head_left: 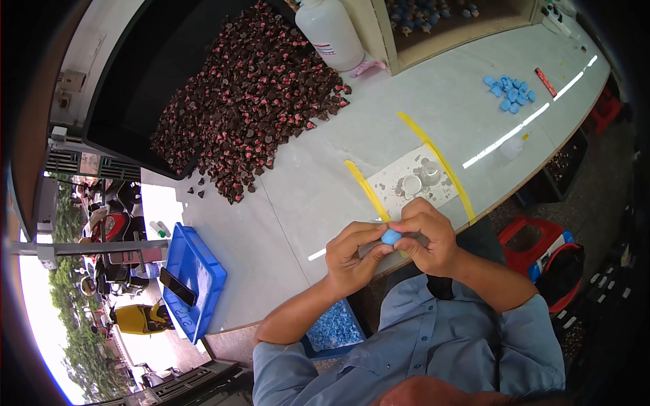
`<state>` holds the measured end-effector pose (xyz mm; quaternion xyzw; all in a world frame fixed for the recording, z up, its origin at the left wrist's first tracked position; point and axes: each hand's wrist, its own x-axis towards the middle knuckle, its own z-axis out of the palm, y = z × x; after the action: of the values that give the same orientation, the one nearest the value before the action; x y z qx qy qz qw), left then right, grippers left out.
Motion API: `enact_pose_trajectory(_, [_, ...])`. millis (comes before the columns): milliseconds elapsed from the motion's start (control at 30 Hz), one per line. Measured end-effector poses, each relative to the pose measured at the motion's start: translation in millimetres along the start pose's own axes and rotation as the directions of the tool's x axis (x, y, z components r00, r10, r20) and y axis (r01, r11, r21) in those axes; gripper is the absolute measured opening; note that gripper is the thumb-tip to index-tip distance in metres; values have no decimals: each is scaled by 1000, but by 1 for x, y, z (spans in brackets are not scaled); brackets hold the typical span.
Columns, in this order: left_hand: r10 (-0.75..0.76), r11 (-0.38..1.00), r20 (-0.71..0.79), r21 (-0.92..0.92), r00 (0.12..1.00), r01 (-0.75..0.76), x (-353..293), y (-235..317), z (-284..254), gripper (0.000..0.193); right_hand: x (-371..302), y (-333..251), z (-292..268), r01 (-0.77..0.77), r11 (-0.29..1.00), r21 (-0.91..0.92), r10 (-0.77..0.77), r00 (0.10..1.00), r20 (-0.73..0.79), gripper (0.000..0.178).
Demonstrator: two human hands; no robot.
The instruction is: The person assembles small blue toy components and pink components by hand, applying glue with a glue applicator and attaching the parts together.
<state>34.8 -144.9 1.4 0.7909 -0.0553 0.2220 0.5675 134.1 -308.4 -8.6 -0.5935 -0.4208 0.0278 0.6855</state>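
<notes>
A small, rounded light-blue piece (391,237) is pinched between the fingertips of both hands, just over the table's near edge. My left hand (353,252) grips it from the left with thumb and bent fingers. From the other side my right hand (431,237) closes on it, thumb below and fingers above. The fingers hide part of the piece, so its exact kind cannot be told. Just beyond the hands, a stained white sheet (389,177) lies between two yellow tape strips (439,159). Two small clear cups (412,184) stand on it.
A heap of dark brown and red pieces (250,101) spills from a black tray (128,81). A white bottle (330,34) stands behind. Several light-blue pieces (511,93) and a red stick (545,82) lie right. A blue tray (211,271) holds a phone (177,287); a bin of blue bits (335,328) sits below.
</notes>
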Motion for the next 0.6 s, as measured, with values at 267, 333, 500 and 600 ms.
enact_pose_trajectory(267, [-390,698,190,-578,901,423,1,-6,-7,21,5,-5,-7,-211,973,96,198,971,131,20])
enact_pose_trajectory(333, [-419,602,251,-642,872,474,4,-9,-9,21,4,-3,-8,-209,975,77,192,964,186,21])
enact_pose_trajectory(500, [-480,507,309,-665,821,548,9,-8,-9,27,-4,-11,-3,-463,858,222,447,887,120,17])
enact_pose_trajectory(600, [-487,531,357,-604,797,594,9,-7,-10,30,-4,-14,-1,-443,874,200,431,896,105,16])
